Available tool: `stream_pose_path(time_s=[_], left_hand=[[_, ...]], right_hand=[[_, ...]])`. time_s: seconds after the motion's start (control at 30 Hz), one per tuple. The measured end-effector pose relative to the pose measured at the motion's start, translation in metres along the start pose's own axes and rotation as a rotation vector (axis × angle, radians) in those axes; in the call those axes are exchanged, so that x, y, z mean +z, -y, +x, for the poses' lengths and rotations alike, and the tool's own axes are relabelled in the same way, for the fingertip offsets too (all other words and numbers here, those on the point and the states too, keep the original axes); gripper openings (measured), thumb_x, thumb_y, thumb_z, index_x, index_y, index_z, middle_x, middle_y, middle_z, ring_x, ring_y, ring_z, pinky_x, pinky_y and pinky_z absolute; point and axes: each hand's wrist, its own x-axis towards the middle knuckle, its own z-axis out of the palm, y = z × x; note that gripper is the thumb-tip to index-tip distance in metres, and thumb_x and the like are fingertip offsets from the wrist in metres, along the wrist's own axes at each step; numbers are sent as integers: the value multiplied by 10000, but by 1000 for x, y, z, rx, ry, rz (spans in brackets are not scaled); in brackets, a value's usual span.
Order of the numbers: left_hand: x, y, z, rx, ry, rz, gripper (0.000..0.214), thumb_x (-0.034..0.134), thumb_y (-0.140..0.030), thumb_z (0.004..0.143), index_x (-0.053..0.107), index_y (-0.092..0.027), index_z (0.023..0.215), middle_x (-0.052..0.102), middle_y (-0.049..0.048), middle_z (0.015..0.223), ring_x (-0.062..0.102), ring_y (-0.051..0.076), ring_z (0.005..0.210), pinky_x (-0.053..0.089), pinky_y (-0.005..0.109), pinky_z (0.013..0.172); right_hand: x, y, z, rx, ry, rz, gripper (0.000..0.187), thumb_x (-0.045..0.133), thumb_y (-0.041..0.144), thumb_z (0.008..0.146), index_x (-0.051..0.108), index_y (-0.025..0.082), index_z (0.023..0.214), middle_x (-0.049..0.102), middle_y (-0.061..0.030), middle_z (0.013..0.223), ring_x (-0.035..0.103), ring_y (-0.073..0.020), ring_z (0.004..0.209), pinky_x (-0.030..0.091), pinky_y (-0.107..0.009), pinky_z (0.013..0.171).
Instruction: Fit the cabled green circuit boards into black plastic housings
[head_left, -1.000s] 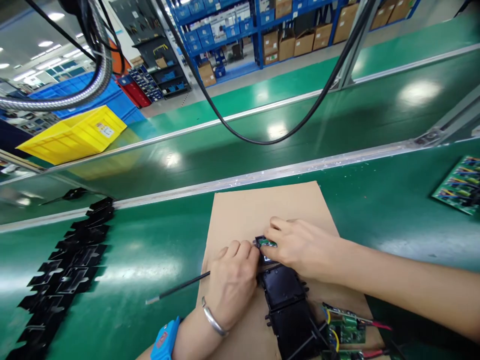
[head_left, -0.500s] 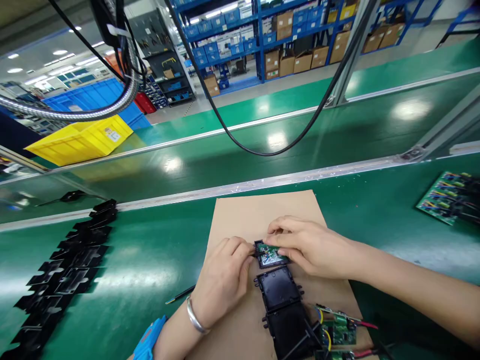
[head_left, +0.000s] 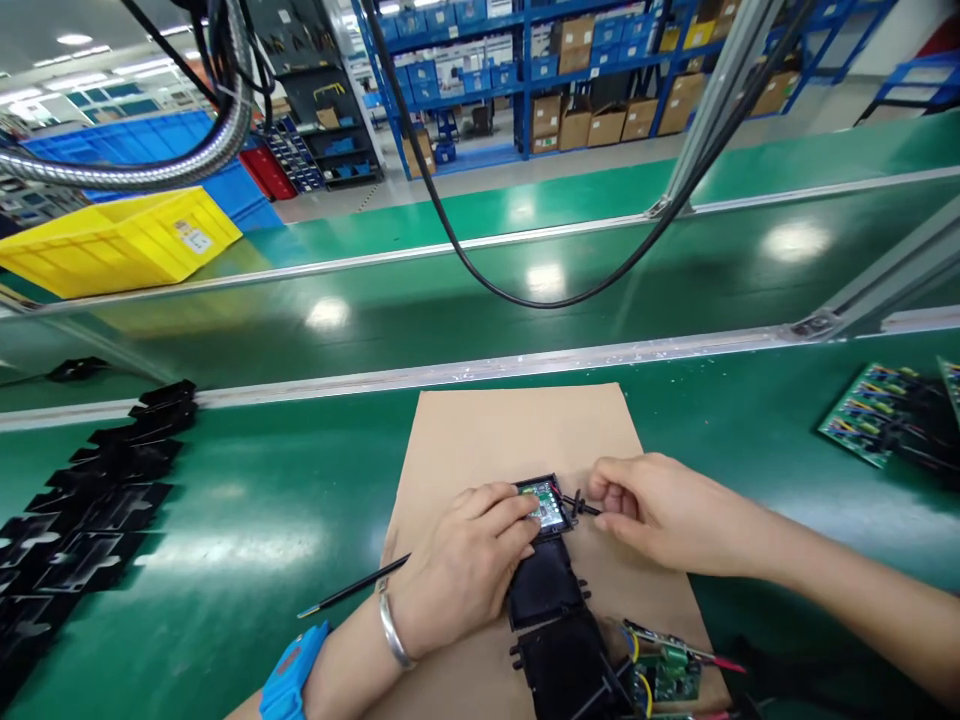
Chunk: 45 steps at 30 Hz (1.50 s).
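The relation to watch is between the small black case [head_left: 556, 533] with its green circuit board [head_left: 551, 509] and the short black cable [head_left: 589, 509] at its right edge. The case lies on the cardboard [head_left: 517, 425], which rests on the green surface [head_left: 262, 480], and it sits between your two hands. Your left hand [head_left: 480, 550] comes in from the near left, its fingers reaching over the left part of the board; your thumb's hold is hidden, so I cannot tell whether those fingers grip the case or only press on it. Your right hand [head_left: 636, 510] is apart from the case, just to its right, with thumb and forefinger drawn together around the cable's right end. That cable runs mostly left to right, dipping slightly nearer at your right fingers, so the case lies to their left along its length. The left hand is the nearer one to the board. Your fingers hide too much of the case to tell its long axis. A black cord [head_left: 356, 585] stretches left and nearer from behind your left hand; two flat black covers [head_left: 551, 585] lie just on the near side of the case.
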Motion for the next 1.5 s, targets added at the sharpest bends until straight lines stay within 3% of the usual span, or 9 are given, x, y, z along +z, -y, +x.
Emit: stream_pose_path(time_s=[0.23, 0.43, 0.63, 0.8, 0.93, 1.1, 1.2, 1.4, 1.5], left_hand=[[9, 1, 1, 36, 15, 60, 188, 445, -97, 892, 587, -144, 1005, 581, 85, 1245, 518, 217, 1113, 464, 374, 988], [11, -4, 5, -1, 57, 125, 170, 460, -96, 854, 574, -141, 971, 585, 96, 1166, 519, 244, 1023, 497, 391, 909], [10, -4, 3, 10, 46, 95, 172, 470, -115, 853, 566, -132, 995, 580, 101, 1169, 517, 245, 1034, 494, 386, 917], [13, -2, 1, -3, 6, 72, 167, 460, -107, 867, 559, -140, 997, 589, 96, 1138, 516, 244, 1046, 476, 396, 937], [12, -2, 1, 0, -9, 23, 162, 436, -107, 893, 557, -147, 993, 600, 77, 1053, 517, 228, 1001, 474, 379, 919], [7, -2, 2, -36, -14, -1, 408, 424, -131, 897, 428, -113, 1305, 597, 90, 1007, 517, 229, 898, 503, 384, 834], [6, -3, 4, -23, 12, 16, 523, 424, -114, 875, 348, -98, 1392, 586, 105, 1038, 511, 235, 912, 504, 389, 835], [1, -10, 15, -80, 122, 40, 487, 432, -149, 841, 468, -79, 1322, 542, 133, 1051, 485, 258, 900, 506, 418, 786], [-1, -8, 14, -76, 114, -10, 495, 446, -151, 820, 492, -76, 1307, 535, 138, 1079, 482, 259, 936, 492, 425, 841]], right_hand=[[6, 10, 0, -138, -96, -63, 214, 362, 134, 930, 557, 189, 999, 610, -50, 966, 557, -188, 884, 403, -334, 799], [-4, 23, 18, -76, 80, -47, 228, 348, 187, 957, 444, 205, 751, 504, 23, 672, 455, -139, 609, 347, -265, 575], [-6, 23, 19, -152, 2, -41, 157, 434, 213, 934, 511, 190, 799, 541, -5, 807, 474, -151, 744, 340, -277, 695], [-1, 16, 29, 0, 265, 211, 241, 399, 278, 933, 496, 182, 734, 450, 28, 651, 393, -118, 601, 314, -237, 581], [-4, 7, 42, 45, 384, 234, 246, 399, 283, 897, 542, 156, 741, 431, 33, 599, 369, -101, 528, 308, -217, 517], [-15, 8, 56, 45, 439, 89, 261, 415, 259, 867, 584, 158, 696, 488, 20, 564, 414, -111, 520, 328, -222, 514], [-16, 18, 56, 28, 410, -66, 247, 442, 206, 838, 592, 162, 647, 613, -26, 655, 525, -142, 604, 367, -242, 574], [5, 36, 45, 53, 179, -383, 180, 486, 155, 772, 640, 119, 686, 663, -177, 738, 623, -300, 744, 410, -363, 676], [6, 33, 37, 39, 76, -425, 199, 496, 207, 802, 639, 124, 692, 659, -174, 734, 625, -307, 708, 419, -377, 646]])
